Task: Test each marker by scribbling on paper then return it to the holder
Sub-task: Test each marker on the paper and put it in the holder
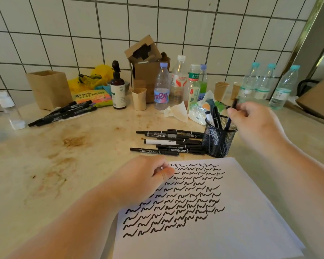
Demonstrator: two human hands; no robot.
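Observation:
A white paper sheet covered with rows of black scribbles lies at the front of the counter. My left hand rests as a loose fist on its top left corner. My right hand hovers above the black mesh holder and pinches a black marker that sticks up from its fingers. The holder contains several markers. A row of several black markers lies on the counter just left of the holder. Another bunch of markers lies at the far left.
Along the tiled wall stand a brown paper bag, a dark pump bottle, cardboard boxes, paper cups, several plastic bottles and crumpled tissue. A cardboard box sits at the right edge.

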